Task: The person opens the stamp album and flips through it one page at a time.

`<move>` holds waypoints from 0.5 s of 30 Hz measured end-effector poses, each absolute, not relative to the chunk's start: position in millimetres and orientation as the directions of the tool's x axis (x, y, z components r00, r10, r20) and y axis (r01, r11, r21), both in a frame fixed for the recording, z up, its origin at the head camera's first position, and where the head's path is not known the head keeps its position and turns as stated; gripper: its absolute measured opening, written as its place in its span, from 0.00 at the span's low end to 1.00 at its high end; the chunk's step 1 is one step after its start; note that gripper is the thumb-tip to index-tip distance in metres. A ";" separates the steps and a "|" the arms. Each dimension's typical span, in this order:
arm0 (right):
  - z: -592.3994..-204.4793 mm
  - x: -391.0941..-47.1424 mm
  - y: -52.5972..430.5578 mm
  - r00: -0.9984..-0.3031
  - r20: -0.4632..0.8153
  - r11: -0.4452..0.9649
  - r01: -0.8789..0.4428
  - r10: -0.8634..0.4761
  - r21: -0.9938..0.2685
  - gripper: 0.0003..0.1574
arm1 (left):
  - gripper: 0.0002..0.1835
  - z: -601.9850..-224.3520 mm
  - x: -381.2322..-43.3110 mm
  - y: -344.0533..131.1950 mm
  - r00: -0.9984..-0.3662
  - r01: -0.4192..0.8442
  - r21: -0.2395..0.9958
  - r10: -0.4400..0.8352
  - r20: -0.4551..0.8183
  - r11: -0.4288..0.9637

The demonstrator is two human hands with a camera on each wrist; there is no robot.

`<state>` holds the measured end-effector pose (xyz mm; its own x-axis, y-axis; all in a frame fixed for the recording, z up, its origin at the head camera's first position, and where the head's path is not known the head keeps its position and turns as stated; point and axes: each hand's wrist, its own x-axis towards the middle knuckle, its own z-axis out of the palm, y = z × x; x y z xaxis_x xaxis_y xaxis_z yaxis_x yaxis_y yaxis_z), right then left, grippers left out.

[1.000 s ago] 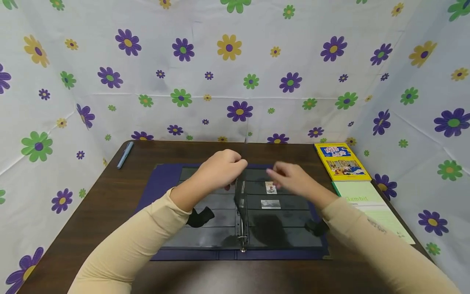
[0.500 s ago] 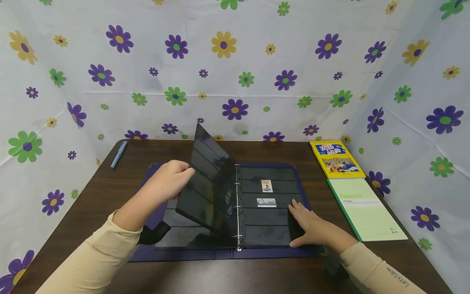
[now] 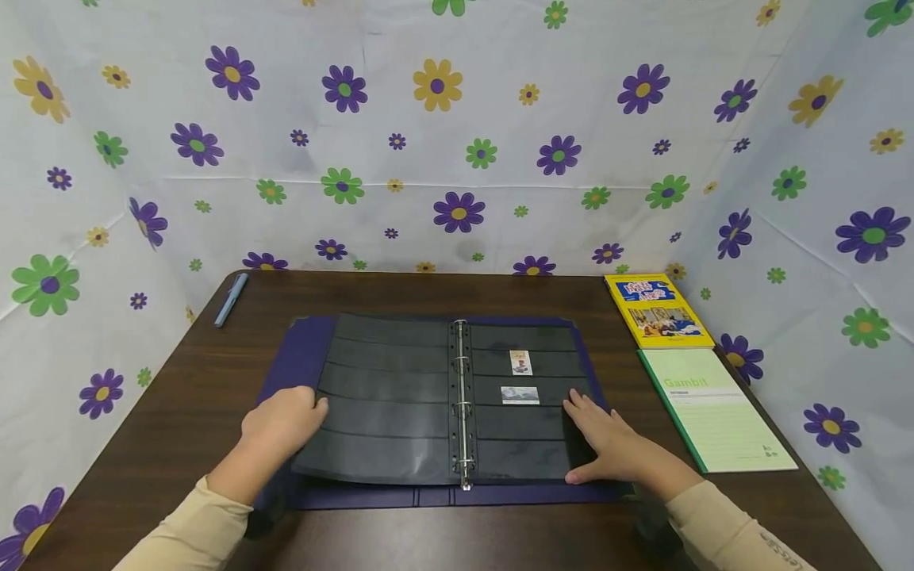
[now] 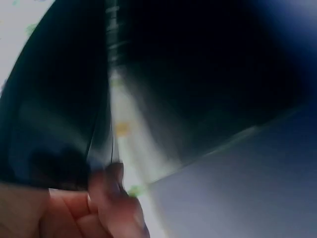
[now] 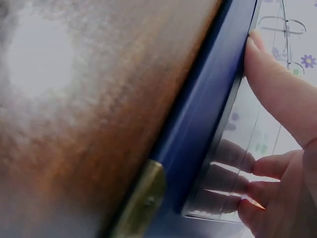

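Observation:
A dark blue ring-bound stamp album [image 3: 300,361] lies spread on the table. Two small stamps, an upright one [image 3: 520,362] and a wide one [image 3: 520,395], sit in strips of the right black page [image 3: 524,454]. My left hand [image 3: 282,424] pinches the outer edge of the left black page [image 3: 389,396], which lies nearly flat. The left wrist view is blurred, with fingers at that page's edge. My right hand [image 3: 607,444] rests spread on the right page's lower outer corner; the right wrist view shows thumb and fingertips touching its glossy surface.
Metal rings [image 3: 462,408] run down the album's middle. At the table's right stand a yellow book [image 3: 660,311] and, nearer, a pale green notebook [image 3: 714,412]. A blue pen [image 3: 232,300] lies at the far left. Flowered cloth [image 3: 457,159] hangs behind.
The page in my left hand has swung over from the middle to the left side and come down. My right hand has moved from above the page down onto its lower right corner.

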<state>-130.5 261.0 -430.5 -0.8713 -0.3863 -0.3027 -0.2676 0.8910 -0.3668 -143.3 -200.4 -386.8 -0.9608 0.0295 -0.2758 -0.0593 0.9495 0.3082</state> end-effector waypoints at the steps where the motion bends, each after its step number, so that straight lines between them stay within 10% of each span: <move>1: -429.9 -132.4 260.5 -0.872 -0.290 0.895 -0.294 -0.395 -0.335 0.74 | 0.19 -393.7 -141.9 -199.9 -0.963 -0.065 0.264 0.009 -0.270 0.962; 6: -426.2 -161.6 260.1 -0.881 -0.132 0.864 -0.399 -0.453 -0.306 0.69 | 0.15 -418.7 -133.0 -188.3 -0.998 0.004 0.102 -0.002 0.064 0.995; 9: -424.8 -194.9 265.1 -0.883 -0.030 0.812 -0.416 -0.468 -0.409 0.69 | 0.29 -421.2 -125.4 -171.2 -0.968 0.094 0.041 0.082 0.237 0.995; 15: -429.8 -251.9 280.4 -0.884 -0.114 0.823 -0.366 -0.453 -0.435 0.82 | 0.54 -420.4 -110.8 -131.3 -0.974 0.223 0.142 0.226 -0.007 0.964</move>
